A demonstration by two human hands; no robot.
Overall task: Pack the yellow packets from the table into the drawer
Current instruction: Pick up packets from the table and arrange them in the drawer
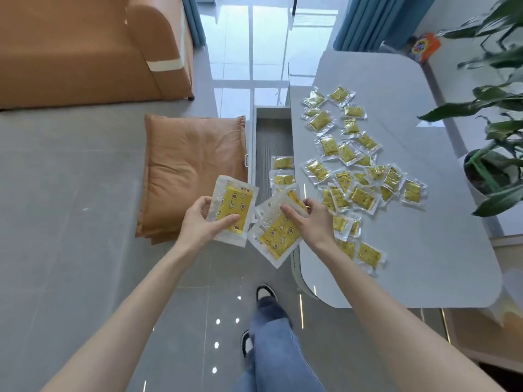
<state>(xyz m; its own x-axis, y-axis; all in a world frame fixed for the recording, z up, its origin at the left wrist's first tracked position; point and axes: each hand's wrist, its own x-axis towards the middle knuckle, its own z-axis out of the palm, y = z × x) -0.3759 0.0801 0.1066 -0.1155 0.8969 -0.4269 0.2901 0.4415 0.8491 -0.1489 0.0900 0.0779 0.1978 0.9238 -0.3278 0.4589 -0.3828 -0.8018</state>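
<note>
Gripping a flat clear-wrapped yellow packet (232, 211), left hand (202, 222) sits just left of the near end of the open white drawer (252, 137); right hand (312, 219) pinches a second packet (278, 237) over that end. Few stowed packets (283, 171) inside drawer; many loose packets (353, 154) on grey tabletop (410, 250) right of it.

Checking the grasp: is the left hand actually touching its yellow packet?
Touching. Head view: the left hand pinches the yellow packet, thumb lying across its front, fingers curled at its edge.
</note>
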